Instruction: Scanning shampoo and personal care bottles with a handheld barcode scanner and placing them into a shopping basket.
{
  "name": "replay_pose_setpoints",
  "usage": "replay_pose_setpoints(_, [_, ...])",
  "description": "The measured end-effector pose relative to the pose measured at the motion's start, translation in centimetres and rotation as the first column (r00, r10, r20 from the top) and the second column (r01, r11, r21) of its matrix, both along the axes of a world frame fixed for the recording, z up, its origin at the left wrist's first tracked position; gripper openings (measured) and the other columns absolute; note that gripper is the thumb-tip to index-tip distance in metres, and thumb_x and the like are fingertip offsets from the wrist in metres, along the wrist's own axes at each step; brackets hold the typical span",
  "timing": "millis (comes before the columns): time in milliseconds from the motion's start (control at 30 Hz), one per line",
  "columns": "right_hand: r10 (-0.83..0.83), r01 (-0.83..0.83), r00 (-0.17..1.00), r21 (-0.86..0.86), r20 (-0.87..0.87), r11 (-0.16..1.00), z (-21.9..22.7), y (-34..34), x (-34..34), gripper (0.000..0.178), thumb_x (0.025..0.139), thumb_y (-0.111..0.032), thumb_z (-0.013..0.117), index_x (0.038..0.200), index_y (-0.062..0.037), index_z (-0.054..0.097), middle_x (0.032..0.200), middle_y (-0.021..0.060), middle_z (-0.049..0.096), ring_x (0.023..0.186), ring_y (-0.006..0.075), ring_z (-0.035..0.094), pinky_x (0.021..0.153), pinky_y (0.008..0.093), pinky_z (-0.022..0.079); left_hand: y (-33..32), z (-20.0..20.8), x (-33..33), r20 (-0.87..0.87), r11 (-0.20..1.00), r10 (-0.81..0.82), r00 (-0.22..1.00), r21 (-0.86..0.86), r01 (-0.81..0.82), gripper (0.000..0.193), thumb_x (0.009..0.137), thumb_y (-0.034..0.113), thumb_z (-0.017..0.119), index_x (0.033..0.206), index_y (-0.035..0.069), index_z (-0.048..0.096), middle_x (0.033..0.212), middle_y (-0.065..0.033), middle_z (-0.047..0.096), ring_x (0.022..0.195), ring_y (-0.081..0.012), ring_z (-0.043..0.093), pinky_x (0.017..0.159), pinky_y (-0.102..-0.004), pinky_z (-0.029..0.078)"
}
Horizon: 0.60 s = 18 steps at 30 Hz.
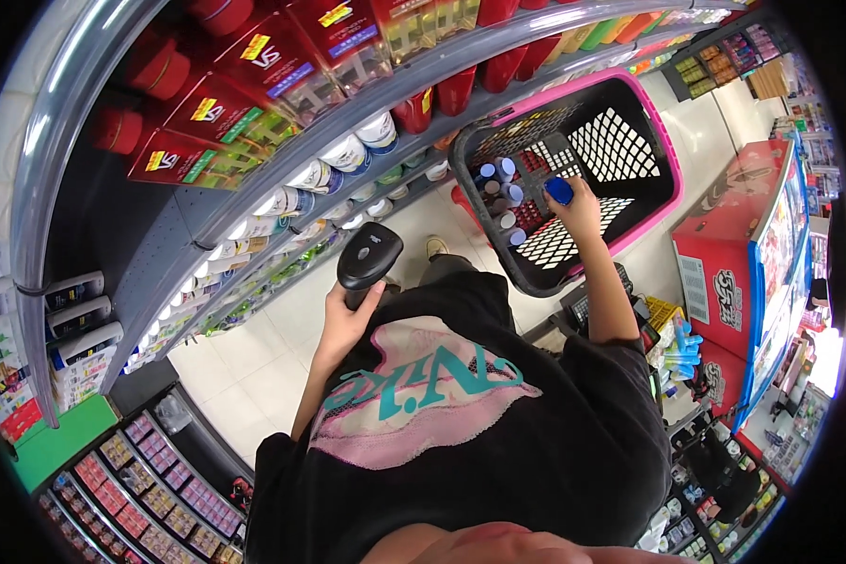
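Note:
My left hand (346,320) is wrapped round the handle of a black barcode scanner (370,252), held in front of my body. Over to the right, my right hand (581,211) reaches into a black shopping basket (665,113) with a pink rim. Its fingers are closed on a bottle with a dark blue cap (558,191); the bottle's body is mostly hidden below the cap. Several bottles with light blue and purple caps (508,193) stand together along the basket's left side. Black mesh walls surround them, and the right part of the basket shows only mesh.
Shelves curve along the left and top, with red boxed sets (268,61) above and white-lidded jars (343,153) lower down. A red chest freezer (724,254) stands at the right. Pale floor tiles (273,338) lie below me. Racks of small packets (146,479) fill the lower left.

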State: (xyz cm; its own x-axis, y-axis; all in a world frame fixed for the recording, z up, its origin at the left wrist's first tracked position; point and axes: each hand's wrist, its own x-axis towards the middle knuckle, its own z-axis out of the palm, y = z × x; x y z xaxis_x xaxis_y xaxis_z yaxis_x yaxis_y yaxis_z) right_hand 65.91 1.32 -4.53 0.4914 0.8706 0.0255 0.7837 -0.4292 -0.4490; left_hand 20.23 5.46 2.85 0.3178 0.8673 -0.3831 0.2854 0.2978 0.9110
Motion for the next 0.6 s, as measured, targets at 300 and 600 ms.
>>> replay_pose_setpoints(300, [-0.144, 0.166, 0.986, -0.568, 0.084, 0.806, -15.2, -1.0, 3.6, 0.058, 0.072, -0.047, 0.081, 0.107, -0.0046, 0.062, 0.102, 0.0187, 0.070, 0.097, 0.0366, 0.069, 0.083, 0.0469, 0.055, -1.7, -0.1, 1.4, -0.093, 0.995, 0.093, 0.991, -0.028, -0.096, 0.027, 0.091, 0.014, 0.073, 0.111, -0.001, 0.066, 0.101, -0.0071, 0.070, 0.094, -0.0117, 0.061, 0.085, -0.0282, 0.048])
replay_pose_setpoints(600, [-0.260, 0.192, 0.966, -0.627, -0.018, 0.755, -20.3, -0.8, 1.2, 0.061, 0.074, -0.039, 0.081, 0.118, -0.0040, 0.056, 0.110, 0.0199, 0.068, 0.105, 0.0377, 0.067, 0.088, 0.0465, 0.054, -2.7, 0.2, 1.9, -0.153, 0.985, 0.121, 0.981, -0.106, -0.138, 0.027, 0.091, 0.014, 0.072, 0.112, -0.002, 0.066, 0.104, -0.0075, 0.070, 0.096, -0.0122, 0.062, 0.087, -0.0280, 0.048])
